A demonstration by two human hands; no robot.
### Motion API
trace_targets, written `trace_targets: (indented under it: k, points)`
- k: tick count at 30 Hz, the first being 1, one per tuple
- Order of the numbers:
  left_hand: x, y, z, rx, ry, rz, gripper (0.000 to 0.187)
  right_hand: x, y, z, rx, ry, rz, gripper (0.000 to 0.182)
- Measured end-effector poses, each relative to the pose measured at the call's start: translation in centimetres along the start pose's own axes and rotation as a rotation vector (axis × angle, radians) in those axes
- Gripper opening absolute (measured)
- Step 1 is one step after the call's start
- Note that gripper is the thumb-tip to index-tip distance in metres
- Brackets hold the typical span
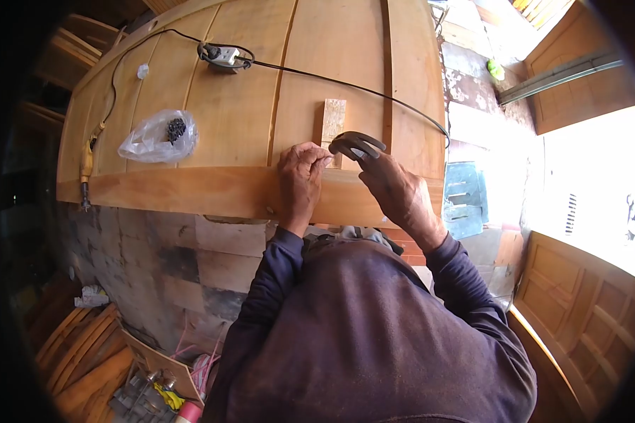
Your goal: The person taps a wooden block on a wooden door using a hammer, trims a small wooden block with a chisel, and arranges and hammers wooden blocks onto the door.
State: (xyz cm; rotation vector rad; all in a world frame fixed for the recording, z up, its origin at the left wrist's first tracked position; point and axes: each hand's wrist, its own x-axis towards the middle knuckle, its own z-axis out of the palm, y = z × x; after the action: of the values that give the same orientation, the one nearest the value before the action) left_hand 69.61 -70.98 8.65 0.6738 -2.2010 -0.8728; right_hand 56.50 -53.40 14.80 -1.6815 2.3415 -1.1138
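Note:
My left hand [303, 176] rests at the near edge of a large wooden door panel [240, 106], thumb and fingers pinched together. Whatever lies between those fingertips is too small to make out. Close on its right, my right hand [400, 194] is closed around a dark curved metal tool [360, 141], whose rounded end points toward the left fingertips. The tool's exact kind is partly hidden by the hand. Just beyond both hands, a short pale wood block [334, 120] lies flat on the panel.
A clear plastic bag [155, 137] with small dark pieces lies on the panel's left. A power socket [224, 56] with a black cable [331, 77] crosses the far side. A yellow power tool [87, 162] hangs at the left edge. Panelled doors [585, 296] stand right.

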Motion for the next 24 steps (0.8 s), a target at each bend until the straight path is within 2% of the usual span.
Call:
trace_targets:
  k: [4,7,10,13,19,24]
  points:
    - [0.0,-0.1,0.0,0.038,0.006,0.015,0.009,0.3,-1.0,-0.8,-0.059,-0.023,0.002,0.040]
    - [0.1,-0.1,-0.1,0.045,-0.006,-0.002,0.009,0.1,-0.6,-0.3,-0.074,-0.225,0.114,0.038]
    - [0.3,0.3,-0.4,0.062,-0.012,0.011,0.011,0.8,-0.4,-0.1,-0.074,-0.040,-0.063,0.037]
    - [0.2,0.0,-0.4,0.075,-0.018,0.039,0.014,0.7,-1.1,-0.9,-0.117,-0.008,-0.090,0.037]
    - [0.2,0.2,-0.4,0.072,-0.016,0.002,0.012,-0.2,0.0,0.8,0.011,-0.035,0.076,0.036]
    - [0.4,0.2,-0.6,0.059,-0.036,0.028,0.008,-2.2,0.2,-0.2,0.096,0.063,0.253,0.036]
